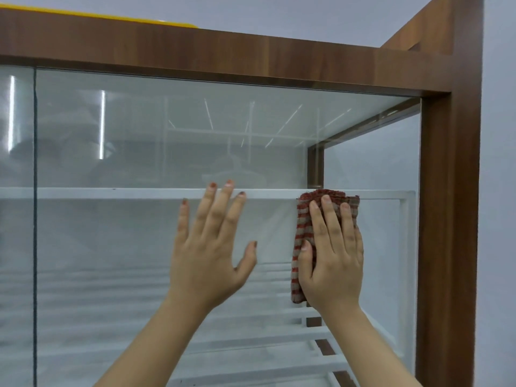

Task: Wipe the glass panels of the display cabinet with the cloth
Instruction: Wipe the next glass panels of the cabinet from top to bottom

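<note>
The display cabinet has a brown wooden frame (446, 191) and a large glass front panel (139, 129). My right hand (332, 255) lies flat on a folded red-and-grey striped cloth (303, 227) and presses it against the glass near the right frame post, at the height of a white shelf rail (111, 193). My left hand (212, 247) rests flat on the glass to the left of the cloth, fingers spread and straight.
A second glass panel (15, 163) overlaps at the left, its dark edge running vertically. White slatted shelves (251, 331) show inside, below my hands. A yellow object (111, 16) lies on the cabinet top. A pale wall stands behind and to the right.
</note>
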Demonstrator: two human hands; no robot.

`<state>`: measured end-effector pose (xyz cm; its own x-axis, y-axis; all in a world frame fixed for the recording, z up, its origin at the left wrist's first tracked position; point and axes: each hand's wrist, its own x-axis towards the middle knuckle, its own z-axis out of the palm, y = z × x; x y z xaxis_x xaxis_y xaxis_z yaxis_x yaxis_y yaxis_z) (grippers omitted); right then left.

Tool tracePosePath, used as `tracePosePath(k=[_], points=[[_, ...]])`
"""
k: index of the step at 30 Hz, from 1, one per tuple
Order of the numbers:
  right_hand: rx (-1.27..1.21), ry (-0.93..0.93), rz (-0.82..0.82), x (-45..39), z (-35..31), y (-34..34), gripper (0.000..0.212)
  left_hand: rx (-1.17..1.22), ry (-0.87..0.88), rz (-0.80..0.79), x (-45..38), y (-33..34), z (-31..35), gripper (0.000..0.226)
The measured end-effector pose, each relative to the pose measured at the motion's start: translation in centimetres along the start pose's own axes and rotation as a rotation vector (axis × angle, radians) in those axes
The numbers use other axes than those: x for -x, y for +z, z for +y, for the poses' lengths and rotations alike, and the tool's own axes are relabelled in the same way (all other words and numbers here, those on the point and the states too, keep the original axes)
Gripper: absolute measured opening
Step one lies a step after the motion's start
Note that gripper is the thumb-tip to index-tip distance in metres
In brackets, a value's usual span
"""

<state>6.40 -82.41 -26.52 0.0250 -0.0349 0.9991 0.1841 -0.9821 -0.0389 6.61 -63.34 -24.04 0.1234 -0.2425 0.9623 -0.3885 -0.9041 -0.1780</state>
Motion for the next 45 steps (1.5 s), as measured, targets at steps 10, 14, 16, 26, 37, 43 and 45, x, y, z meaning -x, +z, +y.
tracePosePath(k=[10, 14, 16, 26, 37, 43, 45], points=[[-0.002, -0.106, -0.052, -1.2, 2.2, -0.6, 0.053, -0.051, 0.021, -0.021, -0.9, 2.0, 2.0, 0.071], [0.0, -0.008, -0.03, -2.7, 5.9, -1.6, 0.053, -0.048, 0.016, -0.001, -0.9, 2.1, 2.1, 0.07], [0.014, 0.035, -0.021, -2.5, 7.5, -1.9, 0.052, -0.042, 0.011, 0.004, -0.8, 2.2, 2.2, 0.07], [-0.008, -0.108, -0.048, -2.3, 5.4, -1.4, 0.052, -0.04, 0.001, 0.006, -0.9, 2.3, 2.2, 0.071], [0.011, 0.083, 0.034, -1.0, 9.7, -2.4, 0.053, -0.034, 0.002, 0.02, -0.8, 2.4, 2.3, 0.07], [-0.01, 0.082, 0.036, 1.5, 8.7, -2.1, 0.054, -0.042, 0.007, 0.001, -0.8, 2.4, 2.3, 0.071], [-0.024, 0.079, 0.052, 1.8, 8.5, -2.1, 0.052, -0.038, 0.011, -0.005, -0.7, 2.4, 2.3, 0.07]])
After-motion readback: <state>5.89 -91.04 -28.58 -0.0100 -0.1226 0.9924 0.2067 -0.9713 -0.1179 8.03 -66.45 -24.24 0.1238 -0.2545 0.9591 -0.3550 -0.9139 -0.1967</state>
